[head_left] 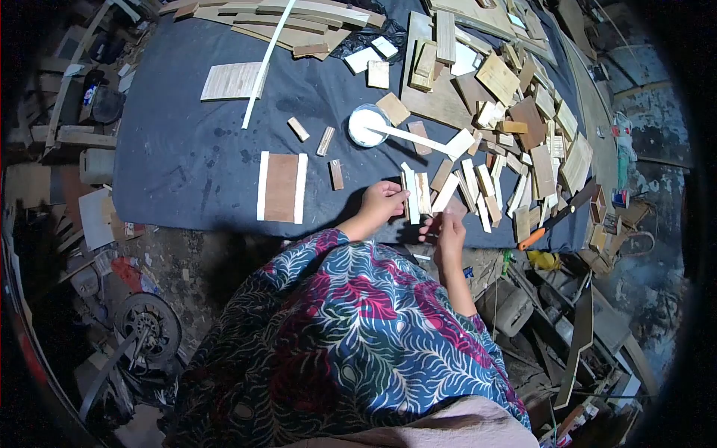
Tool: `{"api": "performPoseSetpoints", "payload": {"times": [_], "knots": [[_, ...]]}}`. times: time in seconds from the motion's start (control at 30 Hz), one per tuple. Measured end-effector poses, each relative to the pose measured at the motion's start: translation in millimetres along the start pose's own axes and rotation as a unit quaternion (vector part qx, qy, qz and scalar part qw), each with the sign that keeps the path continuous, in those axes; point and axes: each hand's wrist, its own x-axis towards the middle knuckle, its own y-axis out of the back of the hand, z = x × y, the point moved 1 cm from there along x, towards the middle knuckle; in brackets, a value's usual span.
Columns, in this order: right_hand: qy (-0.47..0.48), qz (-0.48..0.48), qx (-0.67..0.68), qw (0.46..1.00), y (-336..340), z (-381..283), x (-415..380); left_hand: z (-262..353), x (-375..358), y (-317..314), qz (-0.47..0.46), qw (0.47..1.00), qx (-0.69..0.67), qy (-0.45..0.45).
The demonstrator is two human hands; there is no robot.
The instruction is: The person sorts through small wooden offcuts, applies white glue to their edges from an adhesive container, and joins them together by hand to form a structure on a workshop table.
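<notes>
At the table's near edge, my left hand (382,204) pinches a pale wood strip (411,196) between thumb and fingers. To its right, my right hand (448,233) is low over the edge, fingers partly spread, just below another light wood strip (446,193). I cannot make out anything in its fingers. Between the hands lies a short wood block (423,193) with a pale, streaked face. Left of my left hand is a flat brown panel (281,188) with white strips along two sides. Small wood blocks (336,175) lie above and between them.
A tub of white paste (365,125) stands mid-table with a flat stick (418,140) leaning out. Loose offcuts (515,134) heap on the right, beside an orange-handled saw (532,239). Boards (299,22) lie at the far edge; a long thin strip (267,67) crosses a panel.
</notes>
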Motion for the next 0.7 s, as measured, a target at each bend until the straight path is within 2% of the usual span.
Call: {"api": "performPoseSetpoints", "payload": {"times": [0.1,0.17,0.23,0.3,0.33,0.57,0.7], "knots": [[0.007,0.005,0.014,1.0,3.2,3.2,-1.2,0.4,0.5,-1.3,-0.011,1.0,0.0,-0.006],[0.01,-0.016,-0.058,0.998,0.5,7.3,-4.2,-0.9,2.5,-2.4,-0.001,1.0,0.005,-0.005],[0.012,-0.017,-0.057,0.998,-1.0,11.6,-5.1,-3.4,3.9,-3.0,0.006,1.0,-0.003,-0.015],[0.098,-0.051,-0.221,0.969,3.5,28.7,6.9,-2.7,3.0,-3.2,0.013,1.0,-0.01,-0.026],[0.113,-0.062,-0.253,0.959,4.1,31.5,8.5,-1.0,1.6,-3.3,0.01,1.0,-0.001,-0.017],[0.102,-0.068,-0.249,0.961,-2.5,32.7,6.4,-1.9,0.1,-0.6,0.005,1.0,0.004,-0.008],[0.135,-0.066,-0.238,0.96,-1.7,44.7,12.4,-3.8,-0.8,1.3,0.003,1.0,-0.007,-0.017]]}}
